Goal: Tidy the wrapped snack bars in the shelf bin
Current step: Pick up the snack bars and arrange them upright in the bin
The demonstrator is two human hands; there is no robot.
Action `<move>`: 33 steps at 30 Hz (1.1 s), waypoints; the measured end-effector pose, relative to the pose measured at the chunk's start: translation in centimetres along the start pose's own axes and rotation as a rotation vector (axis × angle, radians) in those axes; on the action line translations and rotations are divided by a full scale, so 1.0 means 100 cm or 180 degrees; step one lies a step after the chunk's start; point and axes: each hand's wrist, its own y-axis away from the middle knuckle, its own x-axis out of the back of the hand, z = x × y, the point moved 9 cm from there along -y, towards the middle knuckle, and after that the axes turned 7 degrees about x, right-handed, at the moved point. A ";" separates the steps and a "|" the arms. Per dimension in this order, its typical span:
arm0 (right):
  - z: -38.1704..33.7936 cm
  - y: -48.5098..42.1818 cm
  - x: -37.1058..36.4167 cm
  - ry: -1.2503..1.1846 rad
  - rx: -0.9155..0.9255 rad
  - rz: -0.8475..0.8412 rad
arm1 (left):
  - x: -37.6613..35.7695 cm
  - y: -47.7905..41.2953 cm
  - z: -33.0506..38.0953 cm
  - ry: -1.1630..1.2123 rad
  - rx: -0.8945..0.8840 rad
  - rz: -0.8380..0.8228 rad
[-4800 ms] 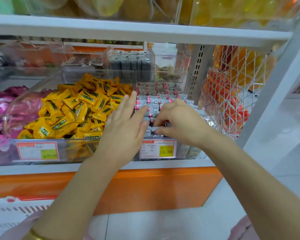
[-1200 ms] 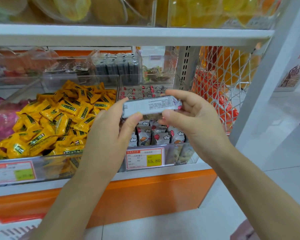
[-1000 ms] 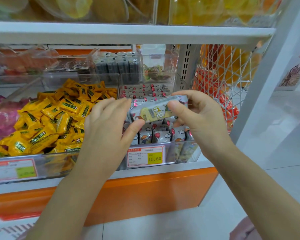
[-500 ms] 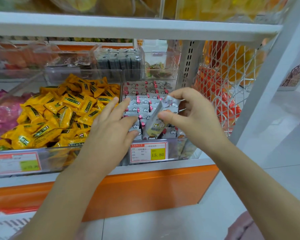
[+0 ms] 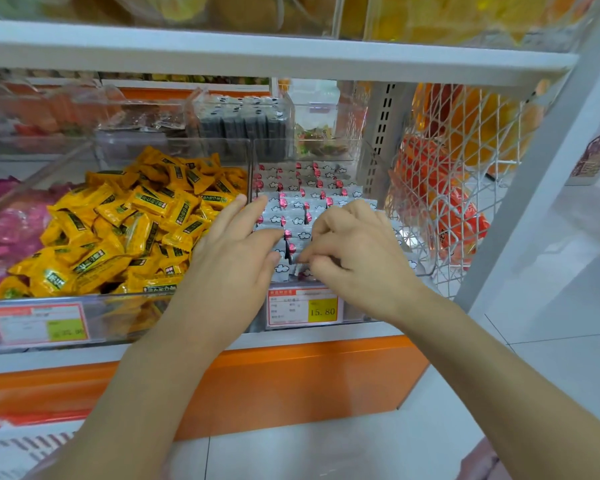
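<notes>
Both hands reach into a clear shelf bin [image 5: 371, 188] filled with wrapped snack bars [image 5: 302, 206], silver-grey wrappers printed with white clouds and small red marks, stacked in rows from the back of the bin to its front wall. The left hand [image 5: 236, 258] lies flat and open, fingers spread, on the bars at the bin's left side, beside the divider to the next bin. The right hand [image 5: 357, 258] is curled, its fingertips [image 5: 305, 259] pinching at a bar near the front of the stack; whether it truly grips one I cannot tell. A price label [image 5: 303, 306] reading 15.80 sits on the bin's front. To the left, a wider bin holds a loose heap of yellow wrapped candies [image 5: 136, 223]. To the right hangs a white wire basket [image 5: 465, 188] with orange packets.
</notes>
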 end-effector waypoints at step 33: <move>0.049 0.017 0.013 -0.4956 -0.1646 0.1511 | 0.035 -0.003 -0.002 0.0794 0.0379 0.0950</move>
